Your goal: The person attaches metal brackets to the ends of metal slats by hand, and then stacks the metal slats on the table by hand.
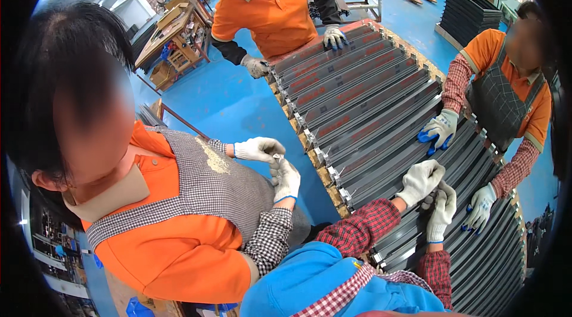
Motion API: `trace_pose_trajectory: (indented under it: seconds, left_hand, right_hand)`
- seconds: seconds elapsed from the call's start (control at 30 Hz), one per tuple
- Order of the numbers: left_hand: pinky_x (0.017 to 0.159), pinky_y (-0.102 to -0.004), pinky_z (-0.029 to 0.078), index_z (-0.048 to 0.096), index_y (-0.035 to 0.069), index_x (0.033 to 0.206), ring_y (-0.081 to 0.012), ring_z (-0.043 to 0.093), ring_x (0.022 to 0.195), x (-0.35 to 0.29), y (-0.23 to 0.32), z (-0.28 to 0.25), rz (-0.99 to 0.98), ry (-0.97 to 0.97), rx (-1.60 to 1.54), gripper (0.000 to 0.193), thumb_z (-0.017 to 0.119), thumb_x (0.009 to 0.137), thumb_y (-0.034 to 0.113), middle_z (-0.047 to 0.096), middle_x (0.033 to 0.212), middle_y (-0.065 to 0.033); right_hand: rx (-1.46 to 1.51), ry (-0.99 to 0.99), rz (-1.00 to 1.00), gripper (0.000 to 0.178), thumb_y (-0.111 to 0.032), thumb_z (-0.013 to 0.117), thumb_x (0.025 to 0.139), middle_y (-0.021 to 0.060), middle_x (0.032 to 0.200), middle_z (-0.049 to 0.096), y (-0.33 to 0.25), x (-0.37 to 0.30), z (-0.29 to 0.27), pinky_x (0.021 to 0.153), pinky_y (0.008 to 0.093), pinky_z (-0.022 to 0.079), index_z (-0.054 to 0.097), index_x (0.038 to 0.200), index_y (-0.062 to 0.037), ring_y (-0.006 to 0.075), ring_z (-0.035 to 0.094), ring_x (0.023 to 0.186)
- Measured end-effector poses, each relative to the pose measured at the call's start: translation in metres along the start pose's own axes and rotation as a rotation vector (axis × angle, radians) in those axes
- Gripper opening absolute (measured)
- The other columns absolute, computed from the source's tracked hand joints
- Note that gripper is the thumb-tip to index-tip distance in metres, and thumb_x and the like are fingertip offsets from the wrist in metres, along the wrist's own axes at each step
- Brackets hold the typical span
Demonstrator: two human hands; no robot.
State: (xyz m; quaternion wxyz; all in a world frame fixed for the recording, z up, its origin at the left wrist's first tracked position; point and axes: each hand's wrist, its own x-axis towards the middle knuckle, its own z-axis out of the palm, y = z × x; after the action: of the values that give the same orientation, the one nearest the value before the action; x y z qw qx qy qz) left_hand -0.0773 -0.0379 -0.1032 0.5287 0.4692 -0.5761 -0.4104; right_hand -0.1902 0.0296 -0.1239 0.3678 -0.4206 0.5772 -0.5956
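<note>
Both my hands wear white knit gloves and come together over a rack of long dark grey metal profiles [369, 120]. My left hand [422, 182] is curled, its fingertips pressed together near the right hand. Just below it, my right hand [441, 214] is closed too, with the fingers bent toward the left ones. Whatever lies between the fingers is too small or hidden to name. Small metal clips [333, 173] stick out at the profiles' ends along the rack's left edge. Some profiles carry red printed marks.
Across the rack, a co-worker's gloved hand [440, 130] rests on the profiles close to mine. Another co-worker [265, 13] stands at the far end, hands on the rack. At left, a co-worker's gloved hands [285, 180] meet. Beyond are a wooden workbench [173, 40] and stacked black frames [471, 16].
</note>
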Motion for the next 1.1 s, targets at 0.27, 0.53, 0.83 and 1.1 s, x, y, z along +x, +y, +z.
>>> trace_pose_trajectory:
  seconds: [0.27, 0.53, 0.83, 1.1]
  left_hand:
    - [0.055, -0.0323, 0.047, 0.07, 0.004, 0.087, -0.0191, 0.055, 0.057, 0.002, -0.002, -0.001, -0.04, -0.033, 0.03, 0.022, 0.064, 0.097, 0.023, 0.068, 0.072, -0.0071]
    - [0.07, -0.0356, 0.053, 0.071, 0.004, 0.096, -0.0244, 0.062, 0.071, 0.009, 0.006, -0.009, -0.122, -0.175, 0.053, 0.025, 0.065, 0.095, 0.028, 0.071, 0.084, -0.0105]
    - [0.089, -0.0399, 0.053, 0.072, 0.01, 0.11, -0.0311, 0.065, 0.105, -0.041, 0.046, 0.0, 0.042, -0.074, 0.245, 0.028, 0.068, 0.089, 0.028, 0.069, 0.12, -0.012]
    - [0.073, -0.0353, 0.054, 0.073, 0.007, 0.107, -0.0229, 0.066, 0.079, -0.099, 0.052, -0.023, 0.094, 0.254, 0.339, 0.024, 0.067, 0.091, 0.024, 0.072, 0.102, -0.011]
  right_hand:
    - [0.143, 0.017, 0.056, 0.024, -0.006, 0.043, 0.103, 0.009, 0.093, 0.065, -0.029, -0.008, 0.007, 0.059, 0.0253, 0.051, 0.058, 0.12, -0.0011, 0.0122, 0.06, 0.067]
    - [0.134, -0.017, 0.097, 0.022, -0.007, 0.044, 0.102, 0.0077, 0.092, 0.064, -0.031, -0.01, 0.003, 0.062, 0.0248, 0.051, 0.058, 0.117, -0.0013, 0.0116, 0.059, 0.07]
    - [0.083, -0.042, -0.09, 0.022, -0.008, 0.05, 0.099, 0.0081, 0.098, 0.066, 0.018, 0.012, -0.007, 0.078, 0.0266, 0.05, 0.062, 0.115, -0.0009, 0.0128, 0.058, 0.083]
    - [0.3, -0.156, 0.121, 0.028, -0.012, 0.055, 0.098, 0.0073, 0.097, 0.069, -0.037, -0.014, -0.004, 0.069, 0.0235, 0.05, 0.065, 0.123, -0.0027, 0.0105, 0.059, 0.078]
